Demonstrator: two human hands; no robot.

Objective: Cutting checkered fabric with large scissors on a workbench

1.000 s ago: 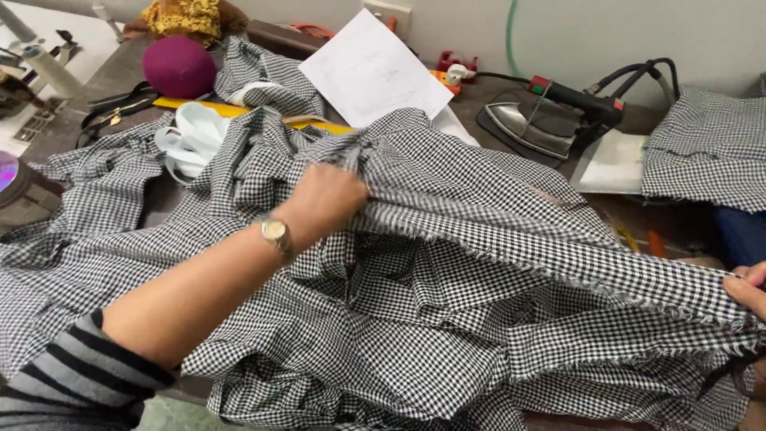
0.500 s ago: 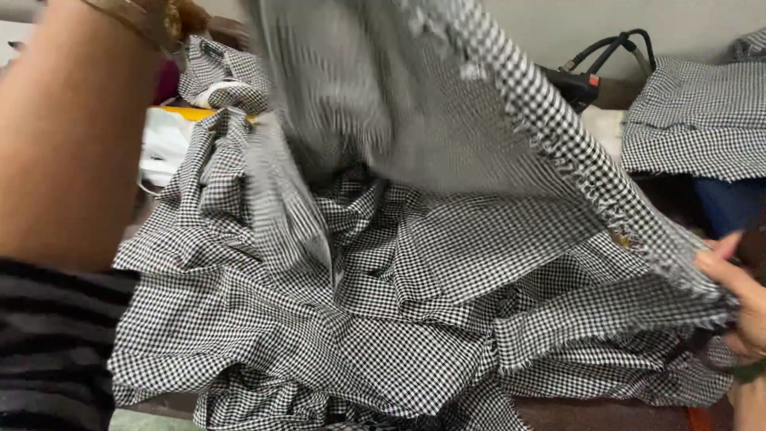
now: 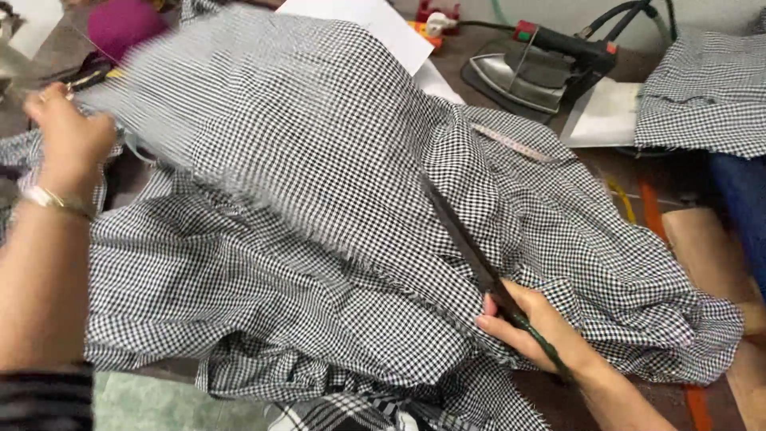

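Your left hand (image 3: 68, 140) was closed on the far-left edge of the black-and-white gingham fabric (image 3: 335, 207), gripping it and holding that part raised; the lifted stretch was motion-blurred. A thin gold bracelet (image 3: 52, 199) sat at that wrist. Your right hand (image 3: 538, 327) lay at the near right, fingers wrapped around the handles of the long dark scissors (image 3: 471, 243), whose blades rested flat on the cloth and pointed far-left toward the middle of the heap. The gingham covered most of the worktable, bunched in folds near you and spread out to the right. At the far right stood a flat iron (image 3: 542, 68) on its mat, just beside a white sheet of paper (image 3: 375, 28). A second gingham piece (image 3: 706, 92) lay at the far-right corner, apart from the main heap. A magenta rounded object (image 3: 120, 24) sat far left, blurred.
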